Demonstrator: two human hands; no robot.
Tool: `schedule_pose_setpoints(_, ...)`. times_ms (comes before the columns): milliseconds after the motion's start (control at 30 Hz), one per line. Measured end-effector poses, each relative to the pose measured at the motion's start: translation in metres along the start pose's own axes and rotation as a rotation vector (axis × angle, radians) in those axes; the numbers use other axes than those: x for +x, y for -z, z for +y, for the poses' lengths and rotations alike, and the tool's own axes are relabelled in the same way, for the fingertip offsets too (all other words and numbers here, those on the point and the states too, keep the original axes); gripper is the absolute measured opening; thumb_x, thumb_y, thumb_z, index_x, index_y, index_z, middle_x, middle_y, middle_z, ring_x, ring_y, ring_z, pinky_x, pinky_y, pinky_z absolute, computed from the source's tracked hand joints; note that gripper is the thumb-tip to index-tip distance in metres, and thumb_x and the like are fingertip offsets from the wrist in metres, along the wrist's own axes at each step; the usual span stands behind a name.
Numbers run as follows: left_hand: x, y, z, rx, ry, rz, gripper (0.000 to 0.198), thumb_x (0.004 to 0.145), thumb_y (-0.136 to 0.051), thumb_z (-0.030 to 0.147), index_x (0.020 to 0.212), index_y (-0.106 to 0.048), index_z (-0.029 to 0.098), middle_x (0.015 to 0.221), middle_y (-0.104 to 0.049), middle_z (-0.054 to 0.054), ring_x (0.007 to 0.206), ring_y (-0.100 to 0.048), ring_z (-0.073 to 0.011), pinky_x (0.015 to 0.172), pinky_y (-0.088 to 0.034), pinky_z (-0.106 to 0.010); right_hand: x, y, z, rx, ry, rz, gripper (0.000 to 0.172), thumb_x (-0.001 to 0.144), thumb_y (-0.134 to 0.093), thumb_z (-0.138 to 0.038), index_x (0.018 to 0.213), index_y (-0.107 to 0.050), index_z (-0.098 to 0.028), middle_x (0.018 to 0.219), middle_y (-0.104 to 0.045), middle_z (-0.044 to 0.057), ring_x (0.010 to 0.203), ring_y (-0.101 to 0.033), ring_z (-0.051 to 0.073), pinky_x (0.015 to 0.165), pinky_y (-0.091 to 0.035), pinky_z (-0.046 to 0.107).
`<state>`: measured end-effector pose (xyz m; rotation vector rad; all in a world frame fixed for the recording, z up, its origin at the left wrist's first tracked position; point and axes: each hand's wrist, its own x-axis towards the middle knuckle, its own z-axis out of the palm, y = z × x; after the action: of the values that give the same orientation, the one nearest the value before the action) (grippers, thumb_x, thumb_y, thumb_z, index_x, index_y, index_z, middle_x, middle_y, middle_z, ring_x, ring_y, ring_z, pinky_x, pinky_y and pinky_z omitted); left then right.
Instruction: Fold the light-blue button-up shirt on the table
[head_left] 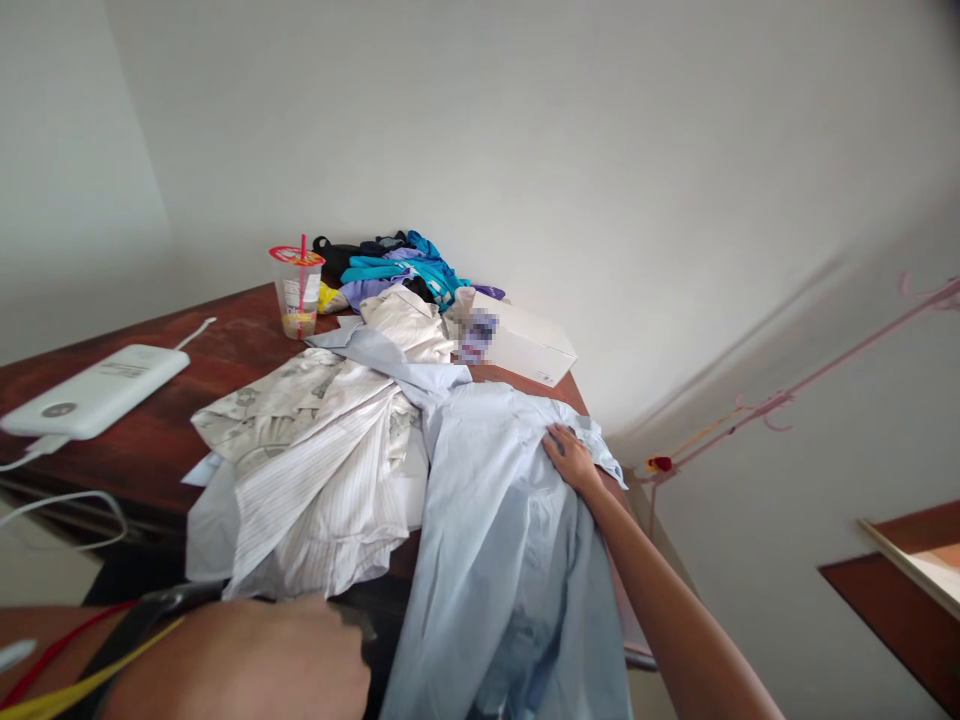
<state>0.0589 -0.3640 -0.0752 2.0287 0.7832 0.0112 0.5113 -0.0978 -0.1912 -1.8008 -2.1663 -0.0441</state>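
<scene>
A light blue long garment [487,470], which looks like a shirt, lies spread over the right part of the table and hangs down over its front edge. My right hand [574,460] rests flat on the garment near its right side, fingers stretched out and holding nothing. Large and close to the camera at the lower left is my left hand [255,660], with a dark band at the wrist; its fingers are hidden. Between the two hands and farther back, a white striped shirt [322,480] lies over a patterned pale cloth [262,405].
On the dark red table [232,330] stand a plastic cup with a straw [300,295] and a white box [525,335]. A white power bank [97,390] with a cable lies at the left. Blue and purple clothes [405,265] are heaped behind. A pink rack [787,400] stands right.
</scene>
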Motion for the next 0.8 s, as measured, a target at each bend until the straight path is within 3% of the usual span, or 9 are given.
schedule_pose_setpoints(133, 0.034, 0.076, 0.015, 0.013, 0.003, 0.013, 0.036, 0.092, -0.057, 0.053, 0.084, -0.078, 0.025, 0.075, -0.074, -0.004, 0.059, -0.063, -0.0197, 0.056, -0.043, -0.029, -0.001, 0.010, -0.011, -0.037, 0.004, -0.011, 0.047, 0.101, -0.046, -0.046, 0.135, -0.066, -0.019, 0.145, -0.061, 0.015, 0.138, -0.053, 0.030, 0.117, -0.039, 0.044)
schedule_pose_setpoints(200, 0.069, 0.118, 0.013, 0.107, -0.072, 0.250, 0.035, 0.095, -0.054, 0.047, 0.091, -0.077, 0.021, 0.086, -0.076, -0.004, 0.073, -0.066, -0.0202, 0.068, -0.048, -0.028, 0.004, 0.017, -0.016, -0.061, 0.000, -0.017, 0.044, 0.101, -0.047, -0.046, 0.126, -0.071, -0.020, 0.131, -0.068, 0.016, 0.124, -0.063, 0.031, 0.109, -0.045, 0.044)
schedule_pose_setpoints(267, 0.109, 0.151, 0.003, 0.248, -0.017, 0.591, 0.030, 0.097, -0.052, 0.038, 0.096, -0.076, 0.020, 0.095, -0.076, -0.004, 0.087, -0.068, -0.0214, 0.081, -0.049, -0.028, 0.013, 0.022, -0.021, -0.079, -0.010, -0.018, 0.040, 0.101, -0.048, -0.046, 0.114, -0.076, -0.020, 0.115, -0.073, 0.015, 0.108, -0.069, 0.031, 0.100, -0.049, 0.043)
schedule_pose_setpoints(333, 0.148, 0.175, -0.013, 0.290, 0.045, 0.733, 0.026, 0.096, -0.052, 0.027, 0.106, -0.074, 0.018, 0.112, -0.074, -0.009, 0.106, -0.065, -0.0251, 0.098, -0.045, -0.034, 0.025, 0.025, -0.023, -0.081, -0.016, -0.009, 0.038, 0.100, -0.049, -0.044, 0.106, -0.077, -0.020, 0.107, -0.074, 0.014, 0.101, -0.071, 0.030, 0.095, -0.050, 0.042)
schedule_pose_setpoints(467, 0.211, 0.201, -0.050, 0.390, 0.232, 0.870, 0.021, 0.093, -0.062, 0.026, 0.105, -0.072, 0.012, 0.120, -0.068, -0.020, 0.116, -0.060, -0.0344, 0.100, -0.044, -0.046, 0.052, 0.022, -0.022, -0.042, -0.008, 0.053, 0.034, 0.096, -0.052, -0.038, 0.113, -0.075, -0.020, 0.118, -0.072, 0.013, 0.111, -0.067, 0.029, 0.098, -0.050, 0.040)
schedule_pose_setpoints(533, 0.230, 0.208, -0.068, 0.398, 0.281, 0.873, 0.023, 0.092, -0.069, 0.029, 0.107, -0.070, 0.011, 0.118, -0.068, -0.017, 0.112, -0.062, -0.0314, 0.099, -0.047, -0.048, 0.064, 0.017, -0.017, -0.016, -0.011, 0.098, 0.035, 0.094, -0.054, -0.037, 0.118, -0.073, -0.019, 0.125, -0.069, 0.014, 0.118, -0.064, 0.030, 0.103, -0.049, 0.042)
schedule_pose_setpoints(633, 0.247, 0.216, -0.089, 0.367, 0.287, 0.874, 0.024, 0.095, -0.068, 0.033, 0.104, -0.068, 0.011, 0.107, -0.069, -0.010, 0.101, -0.066, -0.0240, 0.091, -0.051, -0.039, 0.084, 0.013, -0.006, 0.028, -0.024, 0.144, 0.039, 0.092, -0.055, -0.039, 0.120, -0.072, -0.018, 0.130, -0.067, 0.015, 0.125, -0.061, 0.032, 0.108, -0.047, 0.046)
schedule_pose_setpoints(700, 0.251, 0.221, -0.099, 0.348, 0.265, 0.901, 0.018, 0.096, -0.062, 0.028, 0.095, -0.068, 0.012, 0.100, -0.069, -0.010, 0.095, -0.066, -0.0231, 0.084, -0.048, -0.031, 0.098, 0.015, 0.004, 0.063, -0.023, 0.144, 0.039, 0.092, -0.055, -0.041, 0.119, -0.073, -0.019, 0.129, -0.069, 0.014, 0.127, -0.060, 0.032, 0.110, -0.046, 0.045)
schedule_pose_setpoints(800, 0.249, 0.233, -0.103, 0.318, 0.228, 0.995, 0.017, 0.096, -0.052, 0.024, 0.088, -0.065, 0.016, 0.094, -0.070, -0.011, 0.091, -0.065, -0.0234, 0.075, -0.042, -0.028, 0.118, 0.020, 0.018, 0.116, -0.021, 0.108, 0.038, 0.091, -0.057, -0.043, 0.115, -0.076, -0.020, 0.120, -0.075, 0.012, 0.119, -0.066, 0.032, 0.104, -0.051, 0.045)
